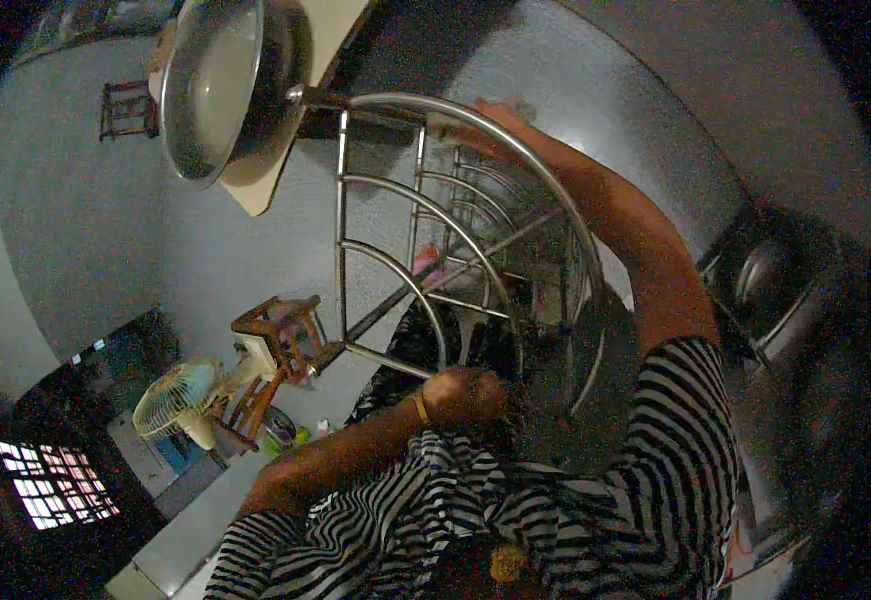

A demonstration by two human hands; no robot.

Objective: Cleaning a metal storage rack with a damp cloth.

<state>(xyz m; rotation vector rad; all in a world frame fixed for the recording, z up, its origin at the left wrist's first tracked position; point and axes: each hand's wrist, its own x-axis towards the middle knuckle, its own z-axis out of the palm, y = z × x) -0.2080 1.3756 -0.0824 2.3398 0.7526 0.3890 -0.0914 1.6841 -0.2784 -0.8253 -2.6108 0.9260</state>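
A tiered stainless steel rack (342,217) with quarter-round shelves of bent rod fills the middle of the view before me. My left hand (469,390) is curled at the near end of its top shelf, closed on the rail, with the fingers mostly in shadow. My right arm reaches around the rack's outer right side. Behind the curved top rim, my right hand (491,124) is blurred and partly covered, beside a small pale thing I cannot make out. Through the rods, a pink patch near the floor and dark patterned trousers (394,360) show.
A large steel basin (248,97) rests on a cream-coloured top (259,199) at upper left. Leftward are a wooden stool (278,322), a table fan (180,405) and a bright barred window (56,484). A small wooden stool (127,110) stands farther off. Dark metal ware (762,274) sits at right.
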